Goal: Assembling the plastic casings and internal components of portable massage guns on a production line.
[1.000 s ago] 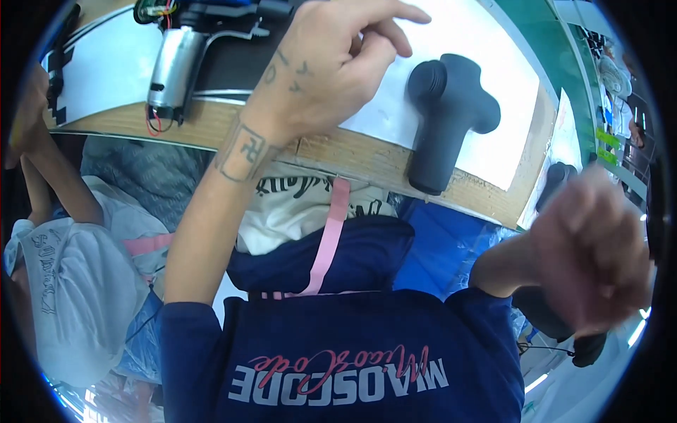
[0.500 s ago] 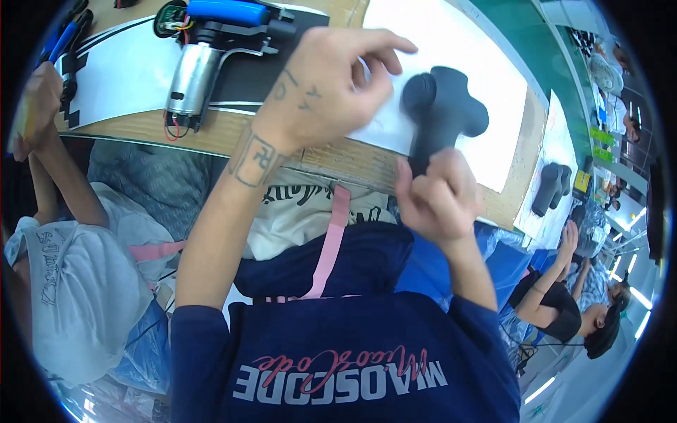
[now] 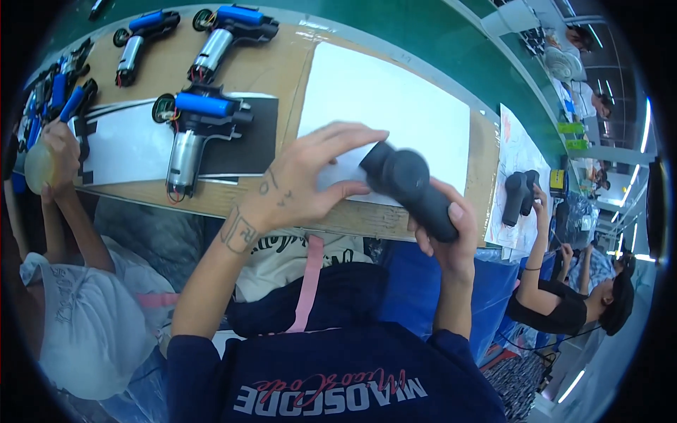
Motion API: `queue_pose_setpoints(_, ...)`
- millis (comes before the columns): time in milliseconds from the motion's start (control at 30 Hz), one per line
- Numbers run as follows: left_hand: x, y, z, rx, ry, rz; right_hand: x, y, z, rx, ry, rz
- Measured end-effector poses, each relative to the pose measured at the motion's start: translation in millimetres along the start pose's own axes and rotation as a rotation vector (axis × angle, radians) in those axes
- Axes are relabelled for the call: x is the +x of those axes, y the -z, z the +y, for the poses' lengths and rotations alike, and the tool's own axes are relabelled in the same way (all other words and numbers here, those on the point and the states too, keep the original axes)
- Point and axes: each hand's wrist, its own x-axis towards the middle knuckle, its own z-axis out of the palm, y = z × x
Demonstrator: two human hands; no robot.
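Dark grey and tilted, a handheld device [image 3: 405,180] is held above the near edge of a white sheet [image 3: 388,99] on the brown surface [image 3: 282,77], its handle [image 3: 434,215] grasped in the person's right hand [image 3: 457,243]. The left hand [image 3: 314,173] frames the device's other end, thumb and fingers parted; whether it grips cannot be told. At left, a silver-and-blue motor assembly [image 3: 194,127] lies near the front edge.

Held device [image 3: 415,189]: uniform charcoal. Sheet [image 3: 391,106]: plain white. Bench [image 3: 285,60]: tan. Nearest motor [image 3: 185,156]: silver. Adjoining cylinder [image 3: 204,106]: blue. Shirt [image 3: 338,356]: navy, red and pale-grey lettering. Strap [image 3: 308,282]: pink.
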Motion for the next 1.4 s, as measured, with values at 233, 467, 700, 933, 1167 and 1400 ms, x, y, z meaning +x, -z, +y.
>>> queue_pose_setpoints(233,-10.7,-5.6,1.3,-0.102,0.051,-0.113,-4.8,-0.9,-1.8,-0.841,0.399,-0.131)
queue_pose_setpoints(467,-7.4,-8.6,11.8,0.057,0.025,-0.131,-12.6,2.9,-6.6,-0.932,0.356,-0.048)
queue_pose_setpoints(700,-64.9,46.0,40.2,0.254,0.103,0.341,4.6,96.3,-31.0,-1.106,0.603,0.371)
queue_pose_setpoints(933,-125.8,115.2,19.6,0.819,0.335,0.631,29.2,194.1,-33.9,-1.601,0.532,1.139)
queue_pose_setpoints(1167,-107.8,96.5,6.7,0.618,0.607,0.486,-12.1,205.6,-16.6,-1.347,0.715,1.187)
queue_pose_setpoints(1400,-82.3,87.9,3.7,0.578,0.405,0.403,-126.0,281.2,69.3,-1.162,0.628,1.497)
